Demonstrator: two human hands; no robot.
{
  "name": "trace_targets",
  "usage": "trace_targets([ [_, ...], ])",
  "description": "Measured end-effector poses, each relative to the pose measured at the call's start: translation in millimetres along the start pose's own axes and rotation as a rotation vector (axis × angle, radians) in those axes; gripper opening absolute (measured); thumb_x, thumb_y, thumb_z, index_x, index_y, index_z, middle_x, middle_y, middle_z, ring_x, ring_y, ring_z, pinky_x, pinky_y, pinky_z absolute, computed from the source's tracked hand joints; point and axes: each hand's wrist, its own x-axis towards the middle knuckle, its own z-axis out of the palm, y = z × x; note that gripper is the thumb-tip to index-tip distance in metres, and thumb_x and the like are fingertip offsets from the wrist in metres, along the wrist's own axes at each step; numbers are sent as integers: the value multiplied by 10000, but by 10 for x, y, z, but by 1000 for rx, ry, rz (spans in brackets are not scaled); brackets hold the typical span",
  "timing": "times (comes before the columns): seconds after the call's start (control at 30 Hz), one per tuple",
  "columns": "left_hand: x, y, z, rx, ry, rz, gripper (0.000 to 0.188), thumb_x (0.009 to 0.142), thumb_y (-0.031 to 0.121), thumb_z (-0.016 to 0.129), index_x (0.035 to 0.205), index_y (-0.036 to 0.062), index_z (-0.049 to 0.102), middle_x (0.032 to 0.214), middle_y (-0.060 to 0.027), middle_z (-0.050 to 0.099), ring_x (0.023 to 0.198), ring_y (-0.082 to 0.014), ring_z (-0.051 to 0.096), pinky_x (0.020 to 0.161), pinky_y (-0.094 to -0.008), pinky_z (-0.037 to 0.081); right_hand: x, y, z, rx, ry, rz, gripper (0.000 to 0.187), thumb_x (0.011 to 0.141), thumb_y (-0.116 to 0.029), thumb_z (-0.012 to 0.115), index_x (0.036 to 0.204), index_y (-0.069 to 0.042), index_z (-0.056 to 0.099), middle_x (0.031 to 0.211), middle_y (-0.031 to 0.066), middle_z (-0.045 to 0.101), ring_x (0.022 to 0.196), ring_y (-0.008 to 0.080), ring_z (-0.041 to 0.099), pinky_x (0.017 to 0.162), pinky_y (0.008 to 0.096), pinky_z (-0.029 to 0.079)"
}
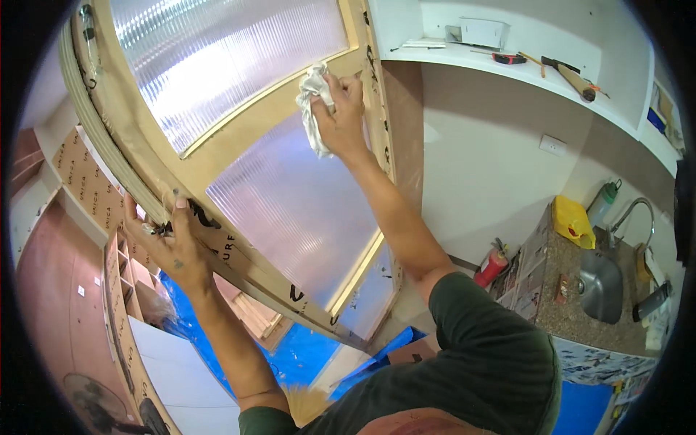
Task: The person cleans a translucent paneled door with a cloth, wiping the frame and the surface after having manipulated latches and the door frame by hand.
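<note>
A tall door (210, 168) with a tan frame and ribbed translucent panels stands in front of me, part of its frame covered in printed brown paper. My right hand (339, 116) grips a crumpled white cloth (313, 134) against the rail between the upper panel (232, 58) and the lower panel (297, 196). Lower on the left, my left hand (174, 250) grasps the door's edge, thumb on the face and fingers round the side. A small dark fitting shows by its palm, partly hidden.
A white shelf (464, 54) at upper right holds a hammer (571, 76) and other tools. Below are a sink (602, 286) in a speckled counter, a yellow bag (573, 221) and a red fire extinguisher (493, 264). Blue sheeting (301, 355) covers floor; a fan (90, 399) stands lower left.
</note>
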Motion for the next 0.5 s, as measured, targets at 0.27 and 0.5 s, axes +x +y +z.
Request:
trace_targets([
  [0.27,-17,-5,34,-21,-25,17,718,924,66,711,1532,-60,350,1515,-181,403,1386,-271,427,1177,-394,355,235,99,-99,20,-28,67,502,947,-223,644,1409,-29,614,1171,146,475,1156,327,510,1015,500,397],
  [0.5,-7,-21,55,-114,-47,-24,749,876,31,687,1541,-47,350,1493,-172,411,1370,-270,439,1165,-388,372,558,331,-220,-44,-44,212,633,901,-330,682,1457,-52,565,1292,172,487,1293,374,470,1119,606,268],
])
